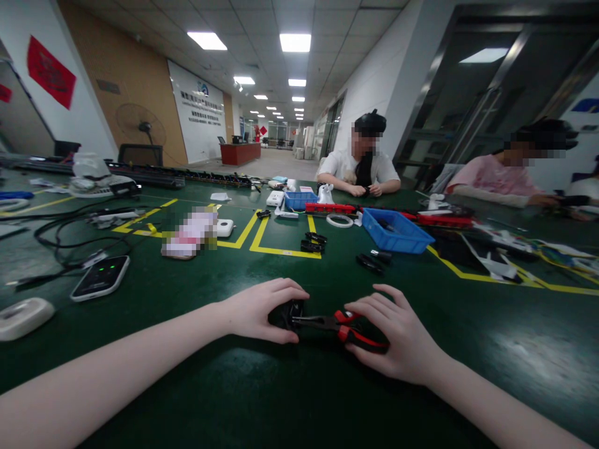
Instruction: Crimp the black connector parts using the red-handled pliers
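My left hand point(259, 310) is curled round a small black round part point(284, 315) on the green table point(281, 399), fingers closed over it. My right hand point(395, 333) grips the red-and-black handles of a pair of pliers point(349, 329). The pliers' dark jaws point left and reach the black part. Both hands rest low on the table near its front edge. Most of the black part is hidden under my left fingers.
A blue bin point(395, 231) and small black parts point(313, 242) lie beyond my hands, inside yellow tape lines. A phone point(100, 277) and cables lie at left, a white device point(21, 317) at far left. Two people sit across the table.
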